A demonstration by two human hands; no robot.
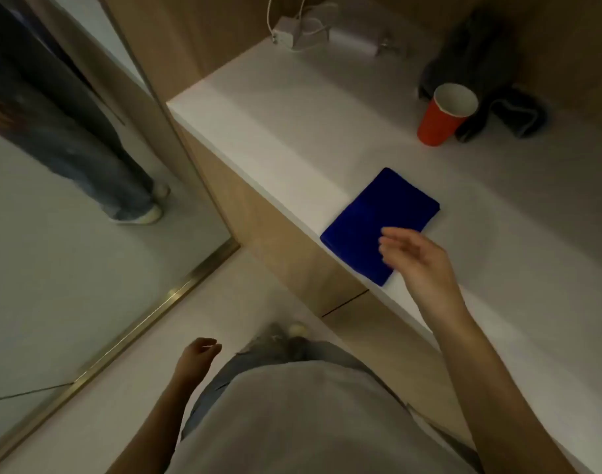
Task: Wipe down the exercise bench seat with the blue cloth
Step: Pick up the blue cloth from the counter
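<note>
At the left, a tall gold-framed mirror (114, 340) leans beside the cabinet. The left hand (198, 352) hangs at the side, fingers loosely curled on nothing. The folded, deep-blue rectangular cloth (371, 217) lies near the front edge of the white countertop (258, 131). The right hand (415, 258) is held just over its near corner, fingers apart and slightly blurred; contact cannot be told. The whole fold is best pinched together so no layer trails. An orange paper cup (443, 114) stands well apart. No exercise bench is in view.

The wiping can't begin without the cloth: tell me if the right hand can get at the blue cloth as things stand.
Probably yes. The right hand hovers open over the near corner of the folded blue cloth, with nothing between them; the red cup stands well away.
</note>
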